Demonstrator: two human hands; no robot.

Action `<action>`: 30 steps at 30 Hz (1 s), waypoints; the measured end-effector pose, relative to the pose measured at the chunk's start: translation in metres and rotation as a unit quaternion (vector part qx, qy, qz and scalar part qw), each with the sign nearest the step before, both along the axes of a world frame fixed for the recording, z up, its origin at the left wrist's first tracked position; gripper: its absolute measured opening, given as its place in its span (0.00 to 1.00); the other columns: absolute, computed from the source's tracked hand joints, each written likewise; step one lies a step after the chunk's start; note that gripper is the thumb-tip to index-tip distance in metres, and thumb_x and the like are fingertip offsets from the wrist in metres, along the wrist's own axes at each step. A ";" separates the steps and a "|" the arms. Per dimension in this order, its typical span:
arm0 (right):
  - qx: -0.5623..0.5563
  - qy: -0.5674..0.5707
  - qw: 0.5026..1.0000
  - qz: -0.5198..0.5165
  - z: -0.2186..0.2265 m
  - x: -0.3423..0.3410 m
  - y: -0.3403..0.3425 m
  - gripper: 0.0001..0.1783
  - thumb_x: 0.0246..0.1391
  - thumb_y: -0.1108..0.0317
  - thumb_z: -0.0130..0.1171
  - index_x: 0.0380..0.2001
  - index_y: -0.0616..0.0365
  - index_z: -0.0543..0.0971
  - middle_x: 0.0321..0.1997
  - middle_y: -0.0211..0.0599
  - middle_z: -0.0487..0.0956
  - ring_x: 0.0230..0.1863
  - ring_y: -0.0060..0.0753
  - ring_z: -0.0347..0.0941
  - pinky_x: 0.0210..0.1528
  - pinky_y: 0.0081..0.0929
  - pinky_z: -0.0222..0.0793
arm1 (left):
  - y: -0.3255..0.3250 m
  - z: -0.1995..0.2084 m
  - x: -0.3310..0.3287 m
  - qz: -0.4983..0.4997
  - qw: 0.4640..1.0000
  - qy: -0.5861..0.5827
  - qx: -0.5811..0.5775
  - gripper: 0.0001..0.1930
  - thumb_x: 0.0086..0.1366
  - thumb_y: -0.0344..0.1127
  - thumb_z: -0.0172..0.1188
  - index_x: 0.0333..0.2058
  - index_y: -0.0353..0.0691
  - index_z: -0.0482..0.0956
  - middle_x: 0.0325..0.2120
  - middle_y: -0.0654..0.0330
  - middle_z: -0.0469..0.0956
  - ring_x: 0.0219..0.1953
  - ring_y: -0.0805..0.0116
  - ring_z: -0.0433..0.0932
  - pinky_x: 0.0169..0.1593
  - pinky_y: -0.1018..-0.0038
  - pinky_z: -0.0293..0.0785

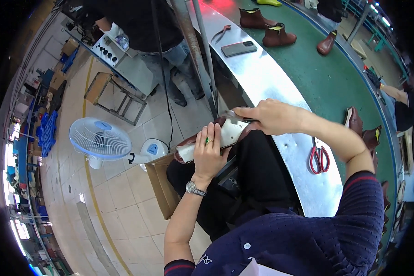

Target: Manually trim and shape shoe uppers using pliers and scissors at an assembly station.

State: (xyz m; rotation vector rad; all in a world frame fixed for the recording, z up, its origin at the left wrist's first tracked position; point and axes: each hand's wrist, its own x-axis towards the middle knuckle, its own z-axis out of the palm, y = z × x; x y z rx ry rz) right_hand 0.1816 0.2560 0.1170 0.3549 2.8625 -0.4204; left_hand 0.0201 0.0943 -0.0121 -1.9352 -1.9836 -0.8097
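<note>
Above my lap lies a brown boot (pixel 186 140), sole side up, with a white insole board (pixel 231 133) showing. My left hand (pixel 210 149) is closed round its middle, the fingers laid across the board. At the boot's far right end, my right hand (pixel 273 117) grips a metal hand tool (pixel 233 117). The tool's head is at the edge of the white board, and it is too blurred to tell its exact kind. Red-handled scissors (pixel 319 158) lie on the metal ledge to the right of my hands.
The metal ledge (pixel 280 87) also carries a phone (pixel 239 48) and red-handled pincers (pixel 221 33). Several brown boots (pixel 279 36) stand on the green conveyor belt (pixel 303 69). At left are a fan (pixel 100 139), an open cardboard box (pixel 164 188) and a stool (pixel 96 87). A person (pixel 138 27) stands ahead.
</note>
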 end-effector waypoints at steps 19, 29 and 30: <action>-0.121 0.173 0.943 -0.258 -0.034 -0.012 -0.017 0.33 0.58 0.66 0.54 0.66 0.51 0.59 0.30 0.55 0.80 0.33 0.62 0.76 0.39 0.50 0.70 | 0.005 -0.006 0.000 0.039 0.998 0.047 0.000 0.36 0.51 0.41 0.68 0.56 0.29 0.69 0.54 0.45 0.71 0.55 0.49 0.71 0.59 0.60 0.65; -0.068 0.188 0.964 -0.175 -0.062 -0.014 -0.016 0.34 0.56 0.68 0.55 0.65 0.53 0.59 0.33 0.57 0.79 0.32 0.60 0.76 0.39 0.51 0.71 | 0.008 -0.008 0.006 0.046 0.998 0.037 -0.003 0.36 0.51 0.43 0.68 0.56 0.29 0.69 0.56 0.44 0.70 0.56 0.49 0.70 0.59 0.59 0.65; -0.025 0.198 0.971 -0.131 -0.062 -0.019 -0.020 0.33 0.56 0.68 0.55 0.65 0.53 0.59 0.31 0.57 0.79 0.30 0.60 0.76 0.37 0.51 0.70 | 0.009 -0.008 0.005 0.046 0.998 0.041 0.006 0.36 0.51 0.42 0.68 0.56 0.29 0.68 0.56 0.44 0.70 0.56 0.48 0.70 0.59 0.59 0.65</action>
